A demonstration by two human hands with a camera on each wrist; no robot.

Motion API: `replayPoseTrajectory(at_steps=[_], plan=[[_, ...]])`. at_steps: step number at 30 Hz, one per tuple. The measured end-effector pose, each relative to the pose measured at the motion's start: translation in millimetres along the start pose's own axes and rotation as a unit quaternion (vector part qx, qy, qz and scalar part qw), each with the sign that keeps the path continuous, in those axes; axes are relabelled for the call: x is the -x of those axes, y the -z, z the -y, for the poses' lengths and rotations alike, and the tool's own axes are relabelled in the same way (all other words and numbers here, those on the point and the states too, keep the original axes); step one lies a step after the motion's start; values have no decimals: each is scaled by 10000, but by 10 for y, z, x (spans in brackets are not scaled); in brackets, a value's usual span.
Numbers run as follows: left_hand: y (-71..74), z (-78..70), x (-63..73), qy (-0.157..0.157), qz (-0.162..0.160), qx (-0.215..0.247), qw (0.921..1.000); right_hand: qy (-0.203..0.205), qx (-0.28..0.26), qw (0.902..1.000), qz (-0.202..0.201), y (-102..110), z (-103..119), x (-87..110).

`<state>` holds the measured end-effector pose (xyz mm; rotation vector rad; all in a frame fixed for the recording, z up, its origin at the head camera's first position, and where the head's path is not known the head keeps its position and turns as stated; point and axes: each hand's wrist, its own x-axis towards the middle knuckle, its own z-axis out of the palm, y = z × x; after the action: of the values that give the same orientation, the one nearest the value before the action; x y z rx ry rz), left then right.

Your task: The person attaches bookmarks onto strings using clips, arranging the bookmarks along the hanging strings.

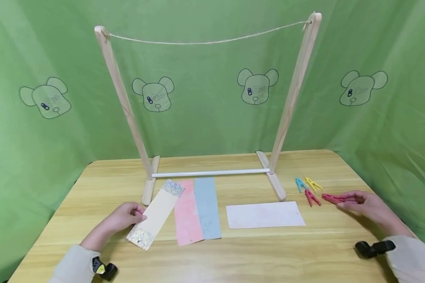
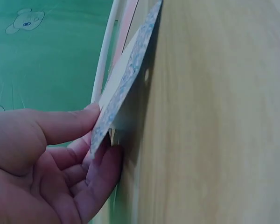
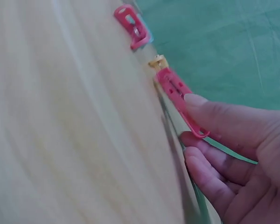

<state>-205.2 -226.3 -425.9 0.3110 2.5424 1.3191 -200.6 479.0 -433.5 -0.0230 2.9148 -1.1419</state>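
Note:
My left hand point(image 1: 124, 217) pinches the long edge of a cream paper strip point(image 1: 156, 216) with patterned ends, thumb on top and fingers beneath. The left wrist view shows this strip point(image 2: 126, 79) tilted up off the table. At the right, my right hand point(image 1: 366, 204) holds a red clothespin point(image 1: 333, 198) between thumb and fingers. In the right wrist view the held clothespin point(image 3: 177, 95) points away from the palm. Close by on the table lie another red clothespin point(image 1: 312, 197), a blue clothespin point(image 1: 300, 184) and a yellow clothespin point(image 1: 313, 184).
A wooden frame stands at the back, its left post point(image 1: 124, 98) and right post point(image 1: 295, 94) joined by a sagging string point(image 1: 205, 42) and a white rod point(image 1: 210, 173). Pink point(image 1: 188, 216), blue-grey point(image 1: 208, 208) and white strips point(image 1: 265, 215) lie on the wooden table point(image 1: 255, 255).

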Motion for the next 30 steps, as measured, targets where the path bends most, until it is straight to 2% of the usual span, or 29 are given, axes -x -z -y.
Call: replayPoseTrajectory(at_steps=[2,4,7,8,10,13,15,17,18,20,22,24,25,28,30], plan=[[23,27,-2,-48,149,179,9997,12,-191,9998,-69,2,2,-4],[55,46,-3,-94,261,335,9991,23,-132,9998,-125,1,6,-13],[107,57,8,-71,299,437,9986,-56,-177,9995,-244,4,7,-34],[124,58,13,-74,284,451,9986,-125,-274,9992,-269,8,9,-40],[153,57,21,-55,230,486,9985,-241,-804,9959,-330,22,18,-48],[180,50,22,-126,100,525,9985,-341,-1792,9822,-440,44,61,-59],[184,44,15,-172,26,563,9983,-255,-2567,9652,-427,50,111,-70],[182,31,-5,-227,-45,608,9979,-171,-3027,9520,-428,40,178,-90],[178,23,-14,-238,-73,650,9976,-142,-3132,9486,-421,33,217,-102],[167,8,-34,-306,-103,712,9969,-74,-3501,9358,-395,7,302,-132],[151,-4,-59,-301,-192,771,9964,10,-3609,9317,-411,-20,392,-168],[134,-22,-85,-314,-251,810,9959,83,-3849,9222,-354,-43,475,-208],[125,-35,-99,-302,-298,841,9956,124,-4028,9146,-334,-57,515,-230],[100,-83,-140,-292,-399,1030,9935,194,-4360,8995,-206,-87,632,-298],[86,-126,-162,-292,-459,1194,9914,151,-4278,9036,-172,-99,713,-334]])
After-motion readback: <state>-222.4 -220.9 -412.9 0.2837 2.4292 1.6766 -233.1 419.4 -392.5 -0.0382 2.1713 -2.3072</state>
